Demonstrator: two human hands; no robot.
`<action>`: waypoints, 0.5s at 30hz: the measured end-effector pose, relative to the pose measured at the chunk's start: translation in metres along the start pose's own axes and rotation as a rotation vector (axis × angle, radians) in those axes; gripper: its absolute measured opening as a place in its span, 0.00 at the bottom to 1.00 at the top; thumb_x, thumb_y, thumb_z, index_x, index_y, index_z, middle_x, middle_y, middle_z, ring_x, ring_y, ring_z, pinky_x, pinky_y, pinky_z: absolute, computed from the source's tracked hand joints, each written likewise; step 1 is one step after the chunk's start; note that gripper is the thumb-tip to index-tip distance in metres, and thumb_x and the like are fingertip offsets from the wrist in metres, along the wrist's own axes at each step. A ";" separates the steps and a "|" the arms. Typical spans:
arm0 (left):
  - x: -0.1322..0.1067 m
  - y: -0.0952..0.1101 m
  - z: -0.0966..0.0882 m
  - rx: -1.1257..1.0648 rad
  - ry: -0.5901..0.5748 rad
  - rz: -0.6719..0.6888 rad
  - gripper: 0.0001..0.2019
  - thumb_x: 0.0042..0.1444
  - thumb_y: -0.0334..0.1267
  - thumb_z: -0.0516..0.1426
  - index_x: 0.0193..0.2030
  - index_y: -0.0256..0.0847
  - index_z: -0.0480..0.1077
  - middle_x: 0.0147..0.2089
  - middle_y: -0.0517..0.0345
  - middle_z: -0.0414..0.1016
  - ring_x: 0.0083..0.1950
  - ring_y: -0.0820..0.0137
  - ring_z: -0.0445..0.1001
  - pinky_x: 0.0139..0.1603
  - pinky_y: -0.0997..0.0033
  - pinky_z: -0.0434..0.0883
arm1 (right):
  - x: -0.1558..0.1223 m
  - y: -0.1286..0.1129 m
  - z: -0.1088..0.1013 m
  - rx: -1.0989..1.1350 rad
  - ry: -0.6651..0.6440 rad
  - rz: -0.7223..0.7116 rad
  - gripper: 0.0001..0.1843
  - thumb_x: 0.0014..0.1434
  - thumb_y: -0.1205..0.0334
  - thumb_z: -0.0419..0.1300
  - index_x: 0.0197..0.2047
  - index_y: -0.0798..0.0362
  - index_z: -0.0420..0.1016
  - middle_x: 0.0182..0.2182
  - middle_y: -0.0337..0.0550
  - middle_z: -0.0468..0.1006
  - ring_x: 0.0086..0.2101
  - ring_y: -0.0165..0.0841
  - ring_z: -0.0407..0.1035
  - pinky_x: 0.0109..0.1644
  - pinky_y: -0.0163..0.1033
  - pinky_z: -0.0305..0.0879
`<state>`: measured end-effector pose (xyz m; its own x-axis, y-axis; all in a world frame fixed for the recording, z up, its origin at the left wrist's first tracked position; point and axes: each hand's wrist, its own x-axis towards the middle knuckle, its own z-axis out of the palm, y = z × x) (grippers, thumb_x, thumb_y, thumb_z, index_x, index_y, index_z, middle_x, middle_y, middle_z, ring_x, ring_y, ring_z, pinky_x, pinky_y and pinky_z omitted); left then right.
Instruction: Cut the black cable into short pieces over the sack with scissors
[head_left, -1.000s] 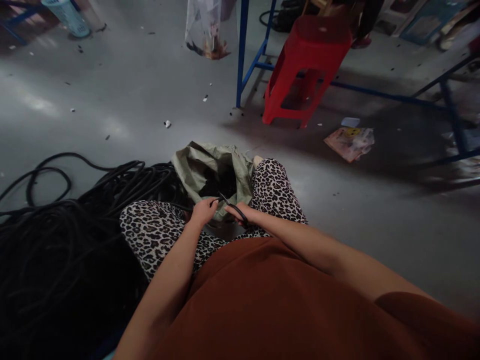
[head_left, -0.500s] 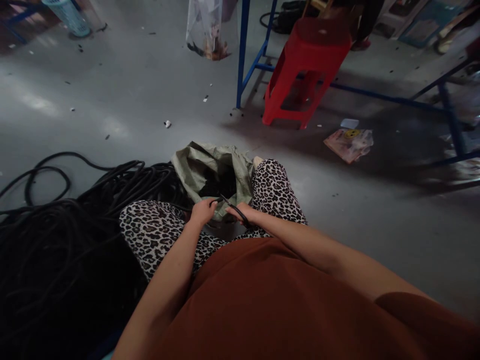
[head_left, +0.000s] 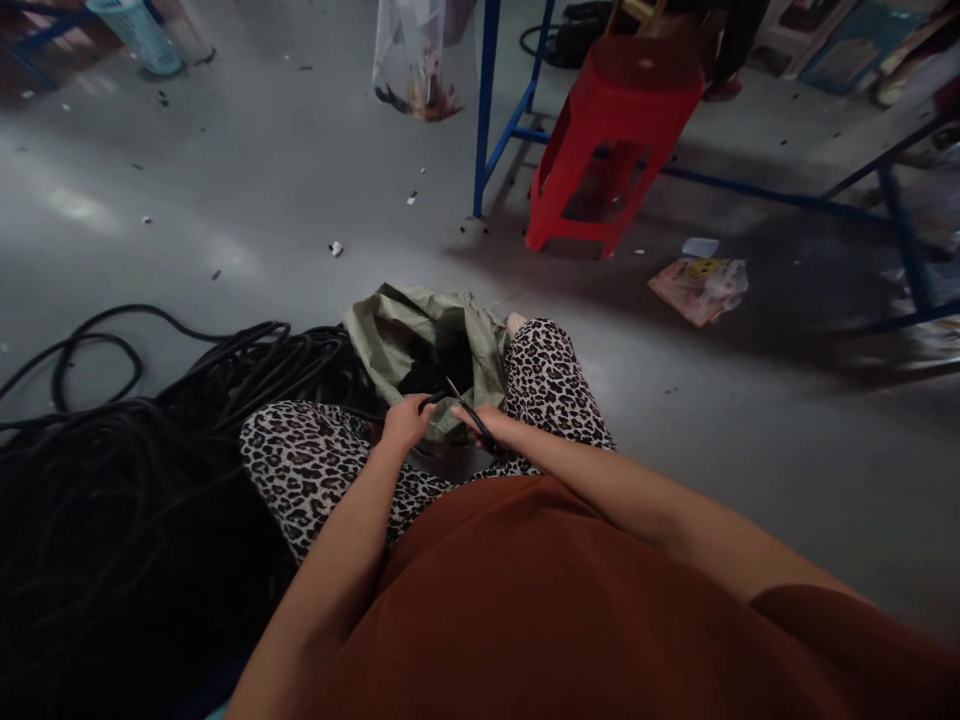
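I sit with my knees in leopard-print trousers either side of a green woven sack (head_left: 390, 335) that stands open with dark pieces inside. My left hand (head_left: 406, 420) is closed round the end of a black cable (head_left: 433, 399) above the sack's mouth. My right hand (head_left: 487, 424) grips dark-handled scissors (head_left: 469, 410), whose blades point up and left toward the cable end. The two hands are close together, a few centimetres apart.
A large heap of black cable (head_left: 127, 470) lies on the grey floor at my left. A red plastic stool (head_left: 611, 135) stands by blue table legs (head_left: 484, 105) ahead. A clear bag (head_left: 424, 55), a light blue basket (head_left: 139, 30) and littered paper (head_left: 701, 285) lie farther off.
The scissor blades have tilted slightly and shifted a little right; both hands stay over the sack, nearly still.
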<state>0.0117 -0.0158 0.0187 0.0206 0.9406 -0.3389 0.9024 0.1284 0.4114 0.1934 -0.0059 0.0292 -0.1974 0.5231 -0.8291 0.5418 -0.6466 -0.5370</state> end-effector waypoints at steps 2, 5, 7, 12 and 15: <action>0.001 -0.001 0.001 -0.002 0.026 -0.005 0.18 0.58 0.43 0.51 0.52 0.40 0.71 0.50 0.49 0.75 0.50 0.62 0.73 0.51 0.67 0.68 | -0.001 -0.001 0.000 0.012 -0.004 0.005 0.30 0.52 0.33 0.56 0.26 0.57 0.65 0.14 0.37 0.66 0.13 0.27 0.63 0.14 0.29 0.59; 0.003 -0.002 0.002 -0.018 0.046 -0.001 0.18 0.58 0.42 0.52 0.52 0.38 0.71 0.50 0.48 0.75 0.51 0.63 0.72 0.53 0.66 0.67 | -0.004 -0.004 -0.001 0.035 -0.024 0.005 0.29 0.54 0.35 0.56 0.25 0.57 0.65 0.14 0.37 0.66 0.13 0.27 0.63 0.14 0.29 0.59; 0.002 -0.001 0.001 -0.042 0.057 0.006 0.18 0.57 0.41 0.53 0.52 0.39 0.70 0.50 0.49 0.75 0.51 0.63 0.72 0.54 0.67 0.67 | -0.006 -0.006 -0.001 0.064 -0.032 -0.004 0.29 0.56 0.37 0.56 0.25 0.58 0.66 0.13 0.37 0.65 0.13 0.26 0.63 0.15 0.29 0.59; 0.001 0.001 -0.001 -0.105 0.066 0.000 0.17 0.55 0.40 0.54 0.51 0.40 0.70 0.45 0.53 0.77 0.46 0.65 0.74 0.49 0.68 0.69 | -0.010 -0.007 -0.002 0.108 -0.033 -0.014 0.27 0.57 0.39 0.56 0.25 0.57 0.65 0.12 0.35 0.65 0.12 0.25 0.62 0.14 0.28 0.59; 0.001 0.000 -0.001 -0.128 0.098 0.011 0.16 0.56 0.40 0.54 0.51 0.41 0.70 0.45 0.54 0.77 0.45 0.66 0.74 0.49 0.69 0.69 | -0.009 -0.007 -0.002 0.092 -0.035 -0.023 0.27 0.56 0.38 0.56 0.25 0.57 0.65 0.12 0.35 0.65 0.13 0.26 0.62 0.14 0.28 0.58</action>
<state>0.0117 -0.0144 0.0194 -0.0170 0.9675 -0.2523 0.8400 0.1506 0.5212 0.1925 -0.0051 0.0410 -0.2384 0.5193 -0.8207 0.4595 -0.6841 -0.5664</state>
